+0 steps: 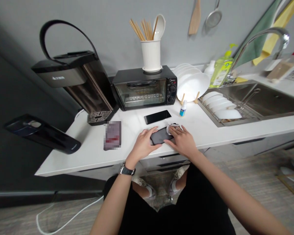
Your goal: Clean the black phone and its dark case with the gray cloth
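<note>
A dark grey phone [159,136] lies on the white counter [88,160] near its front edge. My left hand [145,142], with a watch on the wrist, grips the phone's left end between thumb and fingers. My right hand [182,140] is closed on a crumpled white cloth [170,129], pressed against the phone's right end. Just behind lies a second phone [158,117] with a black screen. A small white and blue bottle [183,109] stands upright to its right.
Behind are a toaster oven [143,89], a tall dispenser [88,88] and racked plates [193,85]. A dark flask [46,135] and a blurred-out item [113,135] are at the left, a sink [267,98] with bowls at the right.
</note>
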The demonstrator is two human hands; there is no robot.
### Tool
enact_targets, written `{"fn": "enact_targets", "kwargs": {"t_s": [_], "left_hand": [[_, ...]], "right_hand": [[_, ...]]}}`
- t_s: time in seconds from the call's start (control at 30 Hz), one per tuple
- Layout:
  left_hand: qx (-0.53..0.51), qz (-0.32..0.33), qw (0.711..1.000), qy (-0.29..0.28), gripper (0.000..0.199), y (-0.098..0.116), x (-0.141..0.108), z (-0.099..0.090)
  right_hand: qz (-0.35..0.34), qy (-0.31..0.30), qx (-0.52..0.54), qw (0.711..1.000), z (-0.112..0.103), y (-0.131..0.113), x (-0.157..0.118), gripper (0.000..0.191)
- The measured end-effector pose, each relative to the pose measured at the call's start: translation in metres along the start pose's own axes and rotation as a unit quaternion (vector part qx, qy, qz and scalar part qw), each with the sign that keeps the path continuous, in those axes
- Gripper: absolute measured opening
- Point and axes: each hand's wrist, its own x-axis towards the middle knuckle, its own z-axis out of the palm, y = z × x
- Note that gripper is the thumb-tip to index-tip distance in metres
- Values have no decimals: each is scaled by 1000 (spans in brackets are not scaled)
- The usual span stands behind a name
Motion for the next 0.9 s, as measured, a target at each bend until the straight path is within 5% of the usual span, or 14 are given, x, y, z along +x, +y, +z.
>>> {"fn": "enact_targets", "kwargs": {"t_s": [0.2, 0.47, 0.6, 0.73, 0.8, 0.9], "left_hand": [[24, -17, 1000, -7, 82, -3, -2, -2], [3, -9, 1000, -15, 90, 1, -1, -3], [-5, -7, 1000, -12, 86, -2, 1, -2], [-20, -26, 999, -26, 85, -5, -4, -7], [-22, -27, 999, -29, 88, -5, -6, -8], [-21, -24, 999, -22, 92, -2, -6, -6]], "right_hand": [[-89, -46, 100, 990, 9, -71, 7, 63], [-9, -31, 7, 999, -13, 17, -10, 46], [-4, 2, 12, 1000, 7, -22, 6, 60], [-74, -35, 101, 991, 11, -72, 6, 60], [-97, -57, 124, 986, 2, -64, -3, 52], [-76, -67, 91, 991, -14, -17, -18, 40]]}}
